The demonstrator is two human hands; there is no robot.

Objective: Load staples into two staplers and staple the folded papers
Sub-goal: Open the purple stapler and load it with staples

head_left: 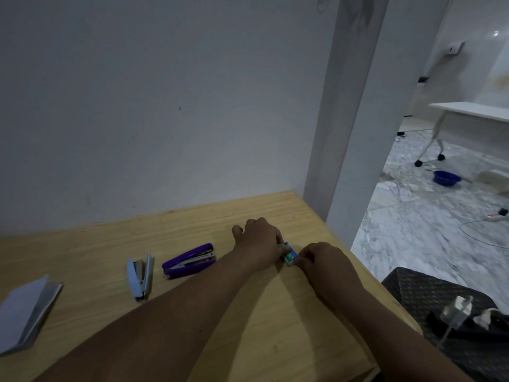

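Left hand: the left hand (259,241) is being held with fingers curled, pinching the far end of the staple box (289,254).
Right hand: the right hand (321,257) is being kept with fingers curled, pinching the near end of the same box.
Staple box: a small green and white box is being gripped between both hands, low over the wooden surface (275,312); whether it is being rested on the wood cannot be told.
Purple stapler: the purple stapler (190,261) is being left lying on its side just to the left of the left forearm, apart from both hands.
Light blue stapler: the light blue stapler (139,277) is being left lying with its arms spread in a narrow V, further left of the hands, beside the purple one and not touching it.
Folded papers: the folded papers (26,312) are being left lying well to the left of the hands, near the edge of the view, with the top leaf slightly lifted.
Basket: a dark woven basket (429,290) is being seen beside the surface, to the right of the right forearm.
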